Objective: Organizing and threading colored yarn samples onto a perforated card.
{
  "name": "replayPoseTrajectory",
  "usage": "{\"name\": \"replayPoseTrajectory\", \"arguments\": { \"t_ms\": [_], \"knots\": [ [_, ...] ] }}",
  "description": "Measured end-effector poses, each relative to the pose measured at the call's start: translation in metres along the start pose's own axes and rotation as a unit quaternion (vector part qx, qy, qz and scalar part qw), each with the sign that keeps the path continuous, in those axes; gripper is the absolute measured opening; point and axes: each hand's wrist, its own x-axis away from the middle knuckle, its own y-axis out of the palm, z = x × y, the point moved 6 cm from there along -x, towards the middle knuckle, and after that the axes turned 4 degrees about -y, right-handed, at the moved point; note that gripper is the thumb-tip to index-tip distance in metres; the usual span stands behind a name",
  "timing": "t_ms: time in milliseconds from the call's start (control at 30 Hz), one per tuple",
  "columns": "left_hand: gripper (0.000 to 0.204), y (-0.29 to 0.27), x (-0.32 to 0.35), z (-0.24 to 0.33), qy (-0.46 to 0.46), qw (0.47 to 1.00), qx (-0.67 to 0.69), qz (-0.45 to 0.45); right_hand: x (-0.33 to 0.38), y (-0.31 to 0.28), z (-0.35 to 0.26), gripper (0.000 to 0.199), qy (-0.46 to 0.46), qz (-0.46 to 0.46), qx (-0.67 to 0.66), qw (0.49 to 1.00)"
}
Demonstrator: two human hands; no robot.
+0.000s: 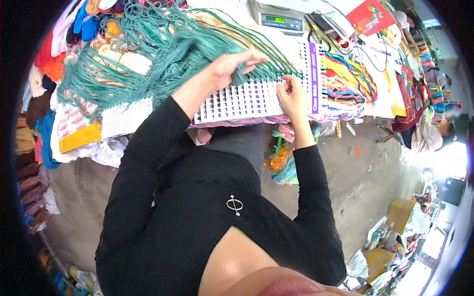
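The left hand (228, 70) lies over green threads (190, 53) at upper centre of the frame; right of it, the right hand (294, 97) touches a white punched card (264, 102). I can't tell whether either grip clamps a strand.

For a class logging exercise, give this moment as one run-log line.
left hand: at green thread | right hand: at white holed card | scale: beyond card, display lit

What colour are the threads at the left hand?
The threads at the left hand are teal green, seen best in the head view.
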Motion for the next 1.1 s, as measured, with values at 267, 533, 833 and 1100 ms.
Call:
{"name": "replayPoseTrajectory", "arguments": {
  "t_ms": [267,533,833,1100],
  "knots": [
    [0.045,-0.141,0.022,0.051,0.035,0.930,-0.142,0.337,-0.005,-0.004,-0.004,0.024,0.003,-0.001,-0.043,0.999],
    [0.045,0.030,0.042,0.036,0.033,0.984,-0.141,0.105,0.003,-0.021,-0.029,0.011,-0.035,0.090,-0.214,0.972],
    [0.047,0.084,0.035,0.006,-0.054,0.998,0.044,-0.010,0.021,-0.012,-0.088,0.009,0.074,-0.042,-0.497,0.863],
    [0.050,0.071,0.034,0.015,-0.045,0.982,0.170,-0.062,0.023,-0.026,-0.094,0.011,0.115,-0.037,-0.607,0.785]
  ]
}}
